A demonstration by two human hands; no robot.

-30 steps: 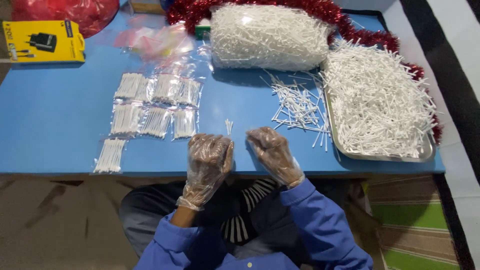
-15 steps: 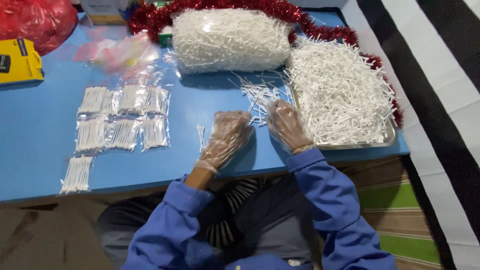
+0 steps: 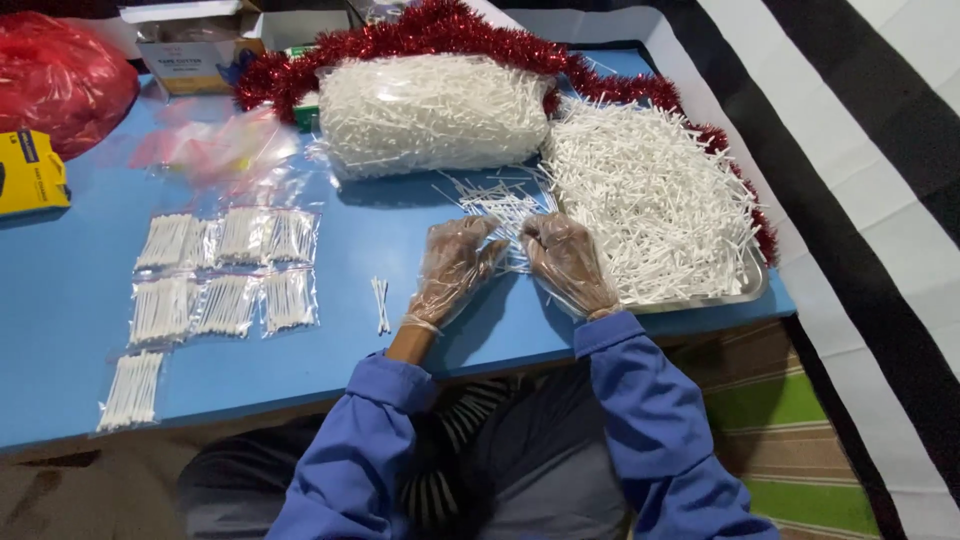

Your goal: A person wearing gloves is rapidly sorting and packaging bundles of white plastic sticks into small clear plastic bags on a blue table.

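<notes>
A: Hands since the last frame?
B: Both reached further in. Left hand (image 3: 455,265) and right hand (image 3: 565,260), fingers curled, now rest on the loose swabs (image 3: 490,205) by the tray (image 3: 745,285); actual hold unclear.
A: Swabs' place?
B: Table's (image 3: 70,300) far right.

Loose swabs (image 3: 497,208) between hands and bulk bag (image 3: 430,112); tray (image 3: 742,287) right; filled packets (image 3: 225,270) left.

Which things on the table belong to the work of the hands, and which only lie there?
In use: left hand, right hand, loose swabs, tray of swabs, filled small bags.
Lying about: red tinsel, yellow box, red bag.
</notes>
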